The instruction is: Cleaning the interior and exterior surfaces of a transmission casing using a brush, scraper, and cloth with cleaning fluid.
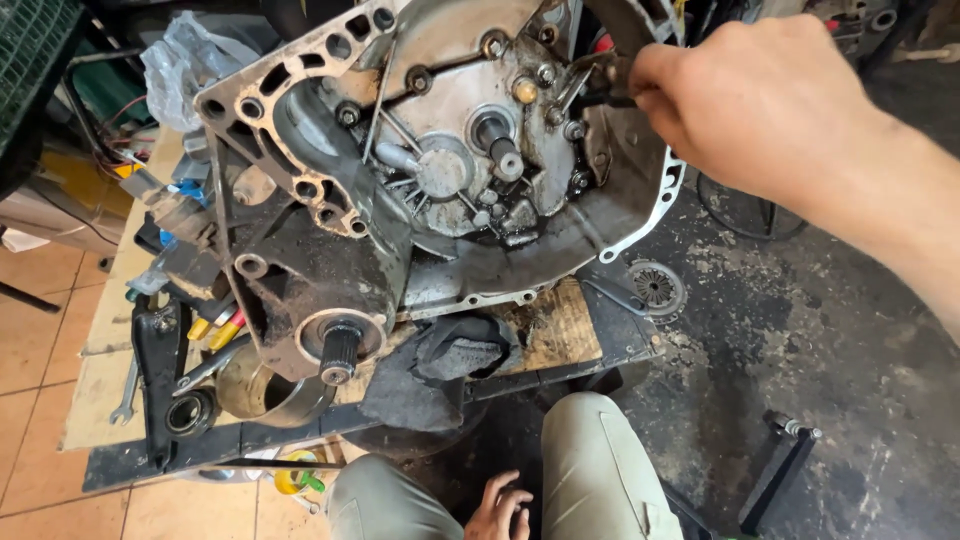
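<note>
A big, greasy metal gearbox housing [330, 230] stands on a low wooden bench, its bell-shaped open side facing me. My right hand [750, 100] reaches in from the right and pinches a dark metal part [600, 85] at the housing's upper right inner face. A short shaft [500, 150] sticks out of the housing's middle, with several bolts around it. A splined shaft [338, 355] pokes out at the lower left. My left hand [500, 508] rests low between my knees, fingers loosely curled, holding nothing.
A dark rag [455, 350] lies on the wooden board [555, 325] under the housing. A spanner [128, 385], screwdrivers and a black arm lie at the left. A clutch disc [655, 288] sits on the oily floor; a black stand [785, 465] is lower right.
</note>
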